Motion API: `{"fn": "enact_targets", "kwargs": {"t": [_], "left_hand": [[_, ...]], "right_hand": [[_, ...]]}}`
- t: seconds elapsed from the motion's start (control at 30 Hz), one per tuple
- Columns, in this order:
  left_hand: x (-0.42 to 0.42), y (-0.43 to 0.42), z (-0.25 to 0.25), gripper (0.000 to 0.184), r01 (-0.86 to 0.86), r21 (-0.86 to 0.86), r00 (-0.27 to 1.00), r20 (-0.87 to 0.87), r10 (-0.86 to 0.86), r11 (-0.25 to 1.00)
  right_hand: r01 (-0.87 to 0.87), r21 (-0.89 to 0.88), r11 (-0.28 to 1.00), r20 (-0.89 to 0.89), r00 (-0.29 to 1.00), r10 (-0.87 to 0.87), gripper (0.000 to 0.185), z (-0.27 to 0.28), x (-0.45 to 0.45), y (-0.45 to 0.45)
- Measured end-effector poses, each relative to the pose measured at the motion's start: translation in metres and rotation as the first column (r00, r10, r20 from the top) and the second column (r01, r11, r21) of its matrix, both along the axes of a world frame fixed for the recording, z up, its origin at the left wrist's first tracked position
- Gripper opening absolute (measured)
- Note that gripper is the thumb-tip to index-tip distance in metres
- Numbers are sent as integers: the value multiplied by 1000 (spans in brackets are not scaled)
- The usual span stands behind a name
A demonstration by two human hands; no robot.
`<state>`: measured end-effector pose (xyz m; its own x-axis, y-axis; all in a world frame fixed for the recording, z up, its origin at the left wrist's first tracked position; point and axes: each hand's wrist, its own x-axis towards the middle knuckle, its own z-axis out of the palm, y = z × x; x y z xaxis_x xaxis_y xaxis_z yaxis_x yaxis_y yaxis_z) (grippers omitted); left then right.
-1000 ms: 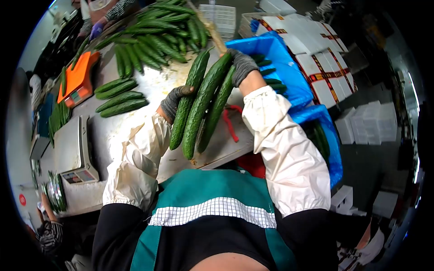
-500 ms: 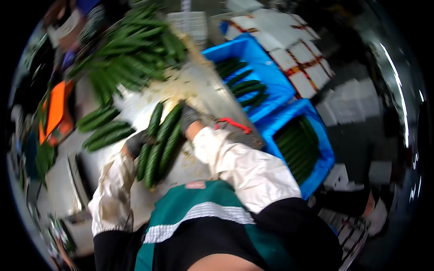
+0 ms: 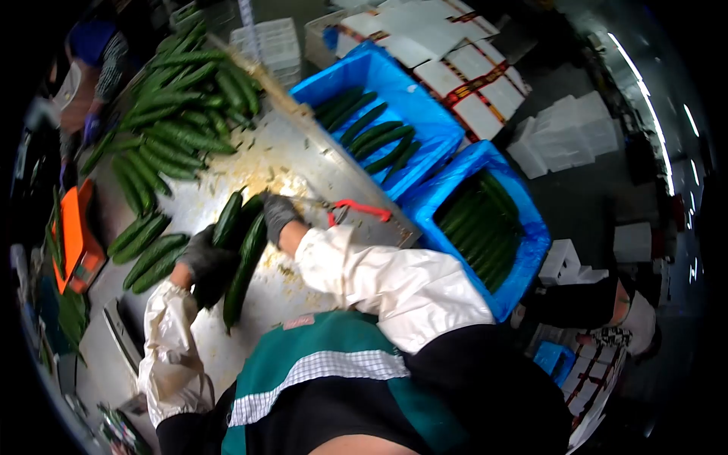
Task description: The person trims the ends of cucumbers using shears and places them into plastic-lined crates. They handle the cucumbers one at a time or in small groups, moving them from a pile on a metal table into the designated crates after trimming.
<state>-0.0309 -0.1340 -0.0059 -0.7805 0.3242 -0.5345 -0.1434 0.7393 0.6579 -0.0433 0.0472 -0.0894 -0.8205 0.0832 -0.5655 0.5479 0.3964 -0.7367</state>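
My left hand [image 3: 208, 256], in a dark grey glove, is closed over a small bunch of cucumbers on the metal table [image 3: 322, 163]. One cucumber [image 3: 227, 218] sticks out above its fingers, and a longer cucumber [image 3: 245, 274] lies along its right side. My right hand [image 3: 281, 215], gloved alike, has its fingers curled at the upper end of the bunch; the fingertips are partly hidden. Red-handled pliers or shears [image 3: 362, 208] lie just right of it. Several loose cucumbers [image 3: 157, 260] rest left of my left hand.
A big pile of cucumbers [image 3: 178, 114] covers the table's far end. Two blue-lined crates [image 3: 425, 163] with cucumbers stand along the right edge. An orange scale [image 3: 76, 236] is at left. A co-worker [image 3: 95, 61] stands far left; white cartons [image 3: 470, 80] lie behind the crates.
The view has shifted, so the table appears further left. My left hand now lies over the cucumbers rather than at their left side, and the bunch has spread or turned slightly.
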Motion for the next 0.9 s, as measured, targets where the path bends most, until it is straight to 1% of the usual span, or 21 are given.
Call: {"fn": "enact_targets", "kwargs": {"t": [0.03,0.07,0.1,0.13,0.2,0.27,0.3,0.33,0.37,0.4,0.43,0.47,0.53,0.57,0.6,0.63,0.67,0.73,0.77,0.83,0.9], "left_hand": [[4,-5,-17,71,4,-57,995,-101,-10,998],[8,-13,-32,72,-2,-120,981,-195,-22,993],[16,-10,-25,71,-4,-107,972,-233,-21,994],[24,1,-15,70,-5,-92,961,-277,-21,996],[33,13,-1,69,5,-110,971,-236,-31,994],[49,28,8,73,-8,-315,946,-310,-95,949],[53,33,8,79,-19,-392,955,-280,-99,920],[54,34,1,84,-35,-418,948,-301,-102,908],[57,39,6,86,-49,-465,947,-302,-106,884],[59,43,10,88,-60,-509,946,-303,-114,859],[59,42,9,88,-60,-510,947,-302,-113,858],[59,42,7,88,-59,-525,947,-299,-119,849],[59,42,9,89,-60,-537,947,-296,-121,841],[56,41,16,86,-57,-517,961,-259,-93,854],[53,40,20,83,-54,-497,973,-221,-66,866],[51,37,18,81,-47,-470,973,-221,-66,882],[51,37,19,81,-47,-470,973,-222,-66,881],[50,40,23,82,-58,-452,979,-200,-37,890],[50,41,19,82,-57,-451,980,-198,-37,891],[53,42,9,85,-97,-533,952,-295,-78,841],[57,42,7,87,-95,-521,947,-309,-83,848]], "right_hand": [[-154,171,973,-121,977,176,36,-48,-18,-3],[-282,343,896,-216,905,367,36,-99,-27,-16],[124,-293,948,-67,986,-150,32,-58,-11,-15],[574,-661,483,372,810,-454,32,0,3,6],[568,-734,373,448,817,-362,28,25,12,21],[465,-753,465,359,883,-302,27,46,25,36],[78,-746,661,-58,982,-181,28,4,25,54],[50,-681,730,-104,981,-164,32,10,29,62],[1,-541,841,-198,972,-129,36,19,35,68],[-45,-345,937,-288,956,-61,40,29,42,78],[-72,-148,986,-376,927,12,44,37,50,88],[-70,99,993,-386,917,104,46,67,64,97],[-49,443,895,-572,754,324,52,64,95,122],[-52,443,895,-571,754,327,52,63,109,130],[-65,668,742,-430,779,456,56,62,122,137],[-87,841,534,-260,801,540,60,60,130,142],[-86,841,534,-261,801,539,60,56,136,145],[-241,870,431,-51,824,564,64,51,142,149],[-243,869,430,-49,825,563,64,52,140,149],[-313,861,400,86,866,493,64,57,133,141],[-330,851,408,110,873,476,63,61,124,133]]}}
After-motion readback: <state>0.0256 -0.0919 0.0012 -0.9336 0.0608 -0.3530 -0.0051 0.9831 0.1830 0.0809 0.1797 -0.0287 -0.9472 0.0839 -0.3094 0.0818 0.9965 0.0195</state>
